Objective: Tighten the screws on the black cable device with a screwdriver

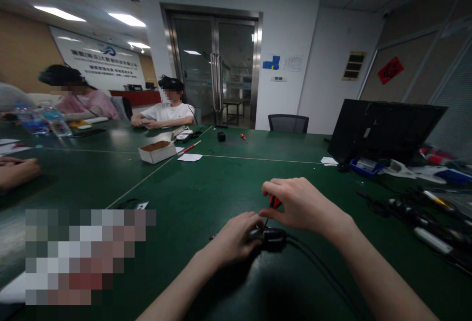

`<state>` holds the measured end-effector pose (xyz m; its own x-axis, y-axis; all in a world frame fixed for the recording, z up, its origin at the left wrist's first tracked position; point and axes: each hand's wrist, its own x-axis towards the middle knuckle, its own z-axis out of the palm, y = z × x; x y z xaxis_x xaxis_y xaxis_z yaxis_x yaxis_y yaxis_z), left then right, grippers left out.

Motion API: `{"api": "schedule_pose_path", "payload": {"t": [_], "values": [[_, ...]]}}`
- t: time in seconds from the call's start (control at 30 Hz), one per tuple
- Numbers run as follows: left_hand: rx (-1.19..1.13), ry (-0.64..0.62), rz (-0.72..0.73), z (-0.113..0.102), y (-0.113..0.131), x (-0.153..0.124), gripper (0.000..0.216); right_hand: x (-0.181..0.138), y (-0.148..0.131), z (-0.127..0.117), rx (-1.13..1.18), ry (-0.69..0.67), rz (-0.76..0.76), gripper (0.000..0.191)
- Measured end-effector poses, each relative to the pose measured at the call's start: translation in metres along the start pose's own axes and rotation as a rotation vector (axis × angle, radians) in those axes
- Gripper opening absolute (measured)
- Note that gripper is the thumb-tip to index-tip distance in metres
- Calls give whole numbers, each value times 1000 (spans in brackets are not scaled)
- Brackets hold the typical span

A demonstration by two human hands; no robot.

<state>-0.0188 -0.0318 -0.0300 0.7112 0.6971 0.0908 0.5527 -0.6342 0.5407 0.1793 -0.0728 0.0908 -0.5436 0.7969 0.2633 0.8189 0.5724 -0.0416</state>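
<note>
My left hand (234,240) is closed on a small black device (272,237) lying on the green table (206,188), holding it down. A black cable (317,267) runs from the device toward me on the right. My right hand (298,203) is closed around a small screwdriver with a red-orange handle (275,201), held upright, its thin shaft pointing down at the device.
A white cardboard box (157,152), papers and another small screwdriver (243,137) lie further back. A black monitor (383,129) and a clutter of tools and cables (424,213) fill the right side. Two people sit at the far left; another person's hand (16,172) rests at the left edge.
</note>
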Motion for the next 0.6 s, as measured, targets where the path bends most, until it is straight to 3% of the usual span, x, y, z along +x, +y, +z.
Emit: {"api": "schedule_pose_path", "payload": {"t": [0.13, 0.3, 0.43, 0.6], "values": [[9, -1, 16, 1, -1, 1, 28, -4, -2, -1, 109, -12, -20, 18], [5, 9, 17, -1, 1, 0, 21, 0, -1, 1, -10, 4, 31, 13], [5, 6, 7, 0, 0, 0, 21, 3, -1, 1, -102, -21, 60, 22], [-7, 7, 29, 2, -2, 1, 28, -1, -4, -1, 43, -15, -10, 15]]}}
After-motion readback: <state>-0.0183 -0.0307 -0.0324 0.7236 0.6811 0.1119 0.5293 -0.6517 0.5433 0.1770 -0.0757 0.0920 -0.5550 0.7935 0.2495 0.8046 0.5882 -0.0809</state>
